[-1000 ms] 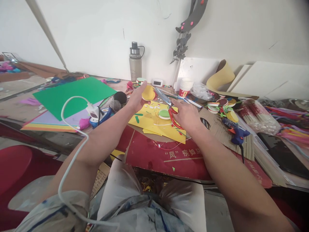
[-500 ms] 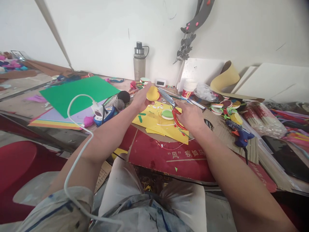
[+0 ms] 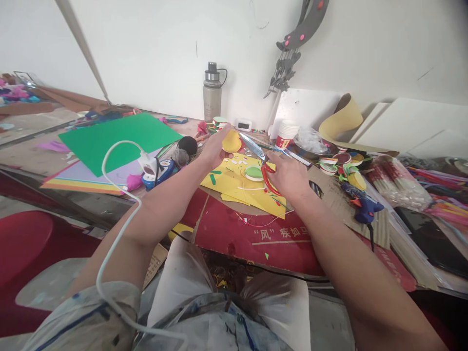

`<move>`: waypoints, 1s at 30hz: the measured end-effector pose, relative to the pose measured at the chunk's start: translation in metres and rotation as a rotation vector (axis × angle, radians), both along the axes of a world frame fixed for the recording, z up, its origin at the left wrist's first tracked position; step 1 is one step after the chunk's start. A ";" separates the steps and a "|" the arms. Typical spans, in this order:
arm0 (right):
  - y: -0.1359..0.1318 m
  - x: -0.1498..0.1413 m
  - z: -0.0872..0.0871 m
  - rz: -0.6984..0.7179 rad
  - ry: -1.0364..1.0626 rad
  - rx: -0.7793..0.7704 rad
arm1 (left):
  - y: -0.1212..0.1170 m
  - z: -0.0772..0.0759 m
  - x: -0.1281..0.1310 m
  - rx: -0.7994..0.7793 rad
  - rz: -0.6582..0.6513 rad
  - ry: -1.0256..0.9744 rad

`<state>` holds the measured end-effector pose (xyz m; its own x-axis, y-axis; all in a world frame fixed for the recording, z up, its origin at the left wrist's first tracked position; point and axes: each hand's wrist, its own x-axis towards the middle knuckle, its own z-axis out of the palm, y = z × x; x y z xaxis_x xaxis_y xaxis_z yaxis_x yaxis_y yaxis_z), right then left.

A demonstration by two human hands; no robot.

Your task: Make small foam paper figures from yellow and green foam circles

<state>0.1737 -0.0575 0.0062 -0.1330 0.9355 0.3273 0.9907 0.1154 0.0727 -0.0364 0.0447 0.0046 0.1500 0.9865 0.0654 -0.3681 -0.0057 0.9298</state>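
Grips red-handled scissors (image 3: 263,158) in the clamped fingers of the right hand (image 3: 290,175) and a round yellow piece (image 3: 232,141) in those of the left hand (image 3: 215,148), near yellow sheets (image 3: 271,206) on red cardboard (image 3: 226,234). Faces a cluttered bench (image 3: 25,158) against a white wall (image 3: 146,58), with a grey bottle (image 3: 212,101) and, leftward, a green sheet (image 3: 120,139).

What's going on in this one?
Someone is working at a cluttered craft table with both bare hands. The left hand holds a yellow round piece, and the right hand holds red-handled scissors, their tips close to that piece; whether they touch it is unclear. Below lie yellow paper strewn with scraps and a green-centred round piece. A blue glue gun lies off to the right.
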 end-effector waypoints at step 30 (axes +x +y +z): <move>0.008 0.006 -0.005 0.035 0.016 0.002 | 0.007 -0.003 -0.007 0.049 -0.032 0.173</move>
